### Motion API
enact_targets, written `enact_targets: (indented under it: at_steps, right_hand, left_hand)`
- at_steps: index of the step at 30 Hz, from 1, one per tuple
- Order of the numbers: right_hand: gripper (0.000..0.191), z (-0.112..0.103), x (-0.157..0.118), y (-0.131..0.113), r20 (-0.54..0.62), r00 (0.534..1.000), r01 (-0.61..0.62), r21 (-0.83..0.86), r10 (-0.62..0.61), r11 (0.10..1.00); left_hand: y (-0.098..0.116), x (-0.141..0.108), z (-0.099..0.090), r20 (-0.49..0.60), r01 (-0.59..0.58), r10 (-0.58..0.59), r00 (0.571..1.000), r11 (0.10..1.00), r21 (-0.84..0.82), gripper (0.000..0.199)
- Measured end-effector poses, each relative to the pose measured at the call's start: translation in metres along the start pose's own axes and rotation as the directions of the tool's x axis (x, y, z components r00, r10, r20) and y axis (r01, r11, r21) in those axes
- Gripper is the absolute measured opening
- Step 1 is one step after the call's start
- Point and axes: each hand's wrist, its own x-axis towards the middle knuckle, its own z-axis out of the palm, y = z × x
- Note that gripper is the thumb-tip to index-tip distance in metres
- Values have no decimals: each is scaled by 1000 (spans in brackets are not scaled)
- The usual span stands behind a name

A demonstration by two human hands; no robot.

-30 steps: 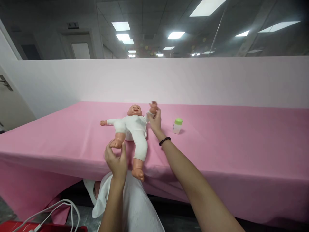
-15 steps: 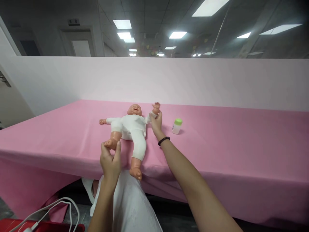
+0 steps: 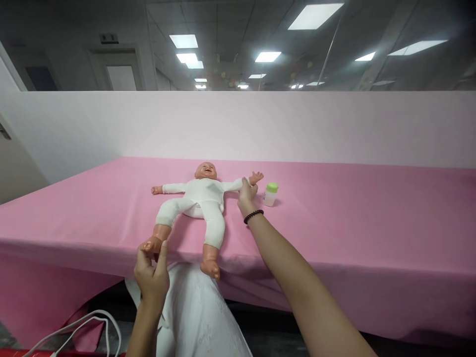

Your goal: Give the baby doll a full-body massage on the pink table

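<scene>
A baby doll (image 3: pixel 204 191) with a white cloth body lies on its back on the pink-covered table (image 3: pixel 353 218), head toward the wall and feet at the near edge. My left hand (image 3: pixel 151 272) has its thumb and fingers round the doll's foot on the left. With a dark beaded bracelet at its wrist, my right hand (image 3: pixel 247 196) grips the doll's arm on the right near the wrist, and that arm is stretched out sideways. Just right of this hand stands a small clear bottle (image 3: pixel 270 194) with a green lid.
Behind the table rises a white wall (image 3: pixel 260 126) with dark glass above it. White cables (image 3: pixel 107 317) hang at the lower left over something red. My white-clothed leg (image 3: pixel 201 312) is against the table's front edge.
My left hand has moved left and toward me, straightening the doll's leg. My right hand has lowered the doll's arm outward to the right. The view has shifted slightly.
</scene>
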Motion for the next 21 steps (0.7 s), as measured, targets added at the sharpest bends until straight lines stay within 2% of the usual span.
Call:
enact_targets:
  at_steps: [2, 3, 4, 5, 6, 8, 10, 11, 12, 13, 14, 16, 19, 21]
  right_hand:
    - [52, 5, -9, -10, 55, 996, 72, -4, -72, 997]
    - [52, 7, -15, -14, 119, 983, 139, -5, -138, 990]
    - [53, 8, -20, -17, 202, 955, 222, -2, -217, 975]
    - [54, 8, -26, -20, 296, 906, 315, 4, -302, 949]
    - [54, 8, -32, -21, 392, 838, 409, 8, -379, 913]
    - [52, 7, -40, -23, 575, 668, 579, -1, -473, 816]
    - [47, 4, -45, -23, 729, 482, 715, -8, -485, 699]
    - [45, 3, -46, -23, 780, 412, 760, -8, -471, 650]
    - [44, 3, -47, -23, 809, 369, 786, -10, -456, 619]
    - [44, 3, -47, -23, 818, 361, 793, -17, -447, 609]
    - [45, 3, -47, -23, 808, 384, 782, -27, -446, 623]
    - [48, 5, -45, -24, 740, 488, 715, -35, -463, 698]
    - [52, 8, -33, -22, 525, 732, 516, -12, -434, 856]
    - [53, 7, -19, -15, 331, 889, 338, -7, -317, 941]
  left_hand:
    - [12, 12, 14, 25, -9, 9, 1000, 1000, -26, 44]
    - [18, 18, 22, 56, -24, 25, 998, 1000, -19, 42]
    - [23, 25, 31, 94, -49, 49, 994, 999, 5, 40]
    - [27, 32, 40, 146, -86, 79, 986, 995, 40, 38]
    - [30, 38, 50, 213, -123, 103, 972, 989, 83, 35]
    - [35, 48, 65, 372, -172, 106, 922, 974, 149, 30]
    - [37, 54, 74, 479, -182, 74, 875, 966, 183, 27]
    - [37, 55, 76, 500, -178, 63, 864, 966, 186, 26]
    - [37, 55, 76, 502, -169, 57, 863, 969, 181, 26]
    - [36, 54, 75, 494, -158, 56, 868, 973, 168, 27]
    - [35, 53, 73, 482, -146, 57, 874, 978, 148, 29]
    - [32, 46, 65, 423, -128, 74, 903, 987, 102, 33]
    - [27, 31, 45, 234, -92, 85, 969, 996, 18, 43]
    - [22, 19, 30, 111, -63, 72, 991, 995, -82, 52]
